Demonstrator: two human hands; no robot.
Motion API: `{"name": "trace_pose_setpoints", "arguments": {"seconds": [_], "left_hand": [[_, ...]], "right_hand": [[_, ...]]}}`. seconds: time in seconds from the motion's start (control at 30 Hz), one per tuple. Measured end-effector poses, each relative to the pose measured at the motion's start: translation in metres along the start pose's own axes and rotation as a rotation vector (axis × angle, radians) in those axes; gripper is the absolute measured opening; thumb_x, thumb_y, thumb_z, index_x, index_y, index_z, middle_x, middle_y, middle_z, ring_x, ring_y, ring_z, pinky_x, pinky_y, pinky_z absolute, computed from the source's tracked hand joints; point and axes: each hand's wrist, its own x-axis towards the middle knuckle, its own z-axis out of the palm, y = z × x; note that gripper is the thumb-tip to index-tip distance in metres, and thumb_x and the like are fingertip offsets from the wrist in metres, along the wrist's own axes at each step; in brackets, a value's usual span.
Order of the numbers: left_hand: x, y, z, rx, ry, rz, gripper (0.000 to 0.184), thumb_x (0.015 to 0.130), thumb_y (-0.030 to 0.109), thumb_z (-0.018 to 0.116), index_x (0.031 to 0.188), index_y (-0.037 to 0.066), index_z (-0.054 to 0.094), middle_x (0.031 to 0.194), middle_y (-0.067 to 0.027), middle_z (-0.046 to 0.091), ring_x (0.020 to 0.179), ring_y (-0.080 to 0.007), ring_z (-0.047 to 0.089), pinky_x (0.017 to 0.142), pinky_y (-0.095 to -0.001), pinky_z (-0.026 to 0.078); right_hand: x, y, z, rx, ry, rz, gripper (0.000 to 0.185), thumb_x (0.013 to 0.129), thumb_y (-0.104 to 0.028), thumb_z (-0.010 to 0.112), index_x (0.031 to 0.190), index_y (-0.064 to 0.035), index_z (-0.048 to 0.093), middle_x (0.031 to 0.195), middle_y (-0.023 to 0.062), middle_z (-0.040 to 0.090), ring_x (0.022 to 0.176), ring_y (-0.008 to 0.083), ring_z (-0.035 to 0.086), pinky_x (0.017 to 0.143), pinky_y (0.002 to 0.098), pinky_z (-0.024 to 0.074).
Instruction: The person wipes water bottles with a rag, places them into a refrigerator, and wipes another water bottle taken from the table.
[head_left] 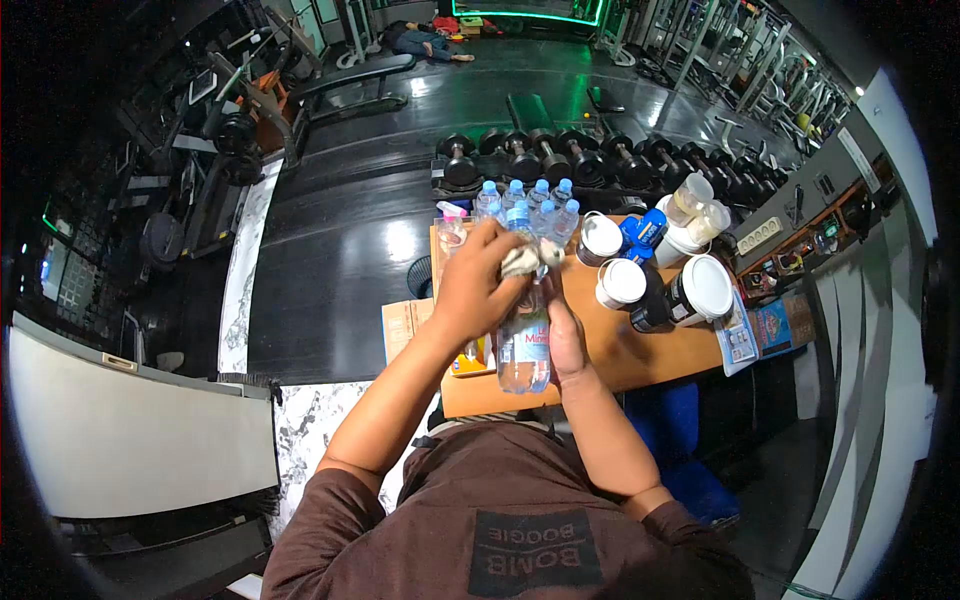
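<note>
A clear plastic water bottle point(523, 365) with a pale label and pink lettering stands upright in front of my chest, above the desk's near part. My right hand point(567, 338) is wrapped round its right side. Bunched in the fingers of my left hand point(482, 272) is a pale cloth point(522, 260), pressed to the bottle's upper part. The hand and cloth hide the bottle's neck. Just beyond stand several blue-capped water bottles point(541, 218). A bottle with a pink top point(451, 212) is to their left.
White-lidded tubs point(702, 286), a blue object point(643, 232) and stacked jars point(690, 195) occupy the right of the wooden desk point(640, 350). A yellow box point(468, 362) is near its front left. Behind runs a dumbbell rack point(545, 158). A person point(420, 42) lies on the far floor.
</note>
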Motion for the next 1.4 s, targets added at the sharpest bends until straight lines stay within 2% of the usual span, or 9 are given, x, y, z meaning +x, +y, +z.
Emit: {"name": "trace_pose_setpoints", "arguments": {"seconds": [0.27, 0.37, 0.5, 0.57, 0.7, 0.77, 1.0, 1.13, 1.4], "left_hand": [[-0.002, -0.035, -0.004, -0.308, 0.172, 0.073, 0.034, 0.086, 0.005, 0.061, 0.115, 0.002, 0.078, 0.112, -0.0151, 0.072, 0.105, -0.0274, 0.07, 0.094, -0.0358, 0.053], [0.023, -0.034, -0.01, -0.272, 0.229, 0.01, 0.033, 0.088, 0.003, 0.06, 0.117, 0.004, 0.076, 0.112, -0.0138, 0.072, 0.105, -0.0282, 0.067, 0.095, -0.036, 0.051], [0.03, -0.043, -0.006, -0.144, 0.068, 0.012, 0.023, 0.09, 0.01, 0.063, 0.11, 0.007, 0.075, 0.112, -0.0081, 0.073, 0.107, -0.0285, 0.058, 0.1, -0.04, 0.042], [0.021, -0.038, -0.003, -0.128, 0.008, 0.023, 0.02, 0.095, 0.008, 0.064, 0.111, 0.008, 0.075, 0.114, -0.0059, 0.073, 0.11, -0.0248, 0.057, 0.102, -0.0381, 0.039], [-0.003, -0.025, 0.005, -0.114, 0.015, 0.12, 0.03, 0.088, 0.011, 0.067, 0.117, 0.009, 0.076, 0.116, -0.0085, 0.071, 0.111, -0.0301, 0.056, 0.104, -0.0418, 0.038], [-0.017, -0.015, 0.007, -0.099, -0.018, 0.123, 0.035, 0.083, 0.007, 0.068, 0.117, 0.008, 0.075, 0.118, -0.0099, 0.07, 0.113, -0.0319, 0.054, 0.104, -0.0429, 0.038], [-0.045, -0.01, 0.008, -0.337, -0.051, 0.054, 0.024, 0.091, 0.024, 0.066, 0.103, 0.008, 0.08, 0.104, -0.008, 0.075, 0.105, -0.0259, 0.064, 0.099, -0.0398, 0.044], [-0.02, -0.025, 0.001, -0.182, 0.099, 0.048, 0.037, 0.083, 0.01, 0.057, 0.115, 0.005, 0.077, 0.123, -0.0148, 0.07, 0.117, -0.0312, 0.06, 0.106, -0.0417, 0.042], [0.004, -0.028, 0.003, -0.101, 0.025, -0.021, 0.034, 0.087, 0.002, 0.058, 0.116, 0.007, 0.075, 0.123, -0.0117, 0.068, 0.117, -0.0307, 0.057, 0.108, -0.0405, 0.04]], "right_hand": [[-0.005, -0.023, 0.022, -0.069, -0.016, 0.054, 0.066, 0.118, -0.034, 0.038, 0.175, -0.017, 0.011, 0.165, 0.0048, 0.04, 0.14, 0.0169, 0.051, 0.12, 0.0338, 0.0394], [-0.008, -0.028, 0.044, -0.072, -0.076, 0.08, 0.067, 0.117, -0.037, 0.039, 0.174, -0.0219, 0.008, 0.153, 0.0072, 0.052, 0.114, 0.017, 0.068, 0.095, 0.0345, 0.0609], [-0.001, -0.017, 0.036, -0.069, -0.105, 0.069, 0.068, 0.116, -0.039, 0.04, 0.173, -0.0236, 0.008, 0.15, 0.0096, 0.054, 0.106, 0.022, 0.072, 0.084, 0.0394, 0.0655], [-0.002, -0.011, 0.028, 0.027, 0.032, 0.212, 0.06, 0.114, -0.049, 0.044, 0.166, -0.0237, 0.03, 0.11, 0.0156, 0.07, 0.081, 0.0305, 0.077, 0.069, 0.0461, 0.0664], [0.003, 0.011, 0.0, 0.004, 0.028, 0.085, 0.059, 0.113, -0.048, 0.043, 0.161, -0.014, 0.039, 0.131, 0.0163, 0.069, 0.1, 0.0307, 0.076, 0.084, 0.0476, 0.0655], [0.001, 0.0, 0.004, -0.036, 0.035, 0.067, 0.07, 0.114, -0.034, 0.044, 0.175, -0.017, 0.014, 0.164, 0.0071, 0.041, 0.143, 0.019, 0.049, 0.121, 0.0353, 0.0396], [0.008, -0.012, 0.009, -0.191, -0.009, -0.107, 0.074, 0.114, -0.038, 0.046, 0.174, -0.0115, 0.013, 0.172, 0.0112, 0.026, 0.153, 0.0192, 0.033, 0.127, 0.0361, 0.0278], [0.008, 0.002, 0.001, -0.132, 0.042, 0.01, 0.065, 0.118, -0.035, 0.038, 0.173, -0.0104, 0.013, 0.173, 0.0096, 0.026, 0.158, 0.0196, 0.028, 0.13, 0.0364, 0.0241], [0.006, 0.003, -0.001, -0.124, 0.015, 0.037, 0.066, 0.118, -0.039, 0.037, 0.174, -0.0141, 0.013, 0.164, 0.0079, 0.041, 0.136, 0.0179, 0.055, 0.112, 0.0317, 0.0477]]}}
